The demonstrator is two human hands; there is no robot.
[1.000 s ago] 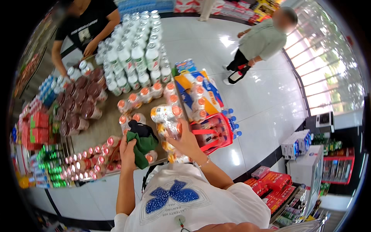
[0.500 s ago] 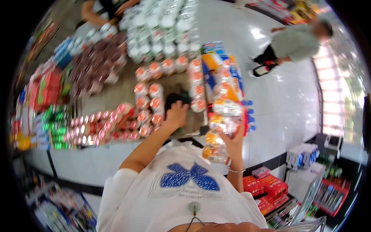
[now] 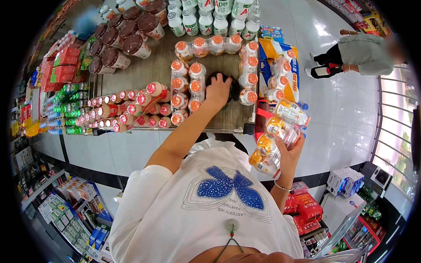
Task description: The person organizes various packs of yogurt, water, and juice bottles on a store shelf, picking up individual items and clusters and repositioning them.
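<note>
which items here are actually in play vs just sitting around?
In play:
- left hand on a dark round object on the wooden display table
- right hand holding a shrink-wrapped pack of small bottles
- orange-capped bottle packs beside the left hand

Lying about:
- brown-lidded cups
- red-capped small bottle rows
- white bottles
- other person

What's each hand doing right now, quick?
Left hand: fingers spread, resting on a dark object on the wooden table.
Right hand: closed around a shrink-wrapped pack of orange-capped bottles.
</note>
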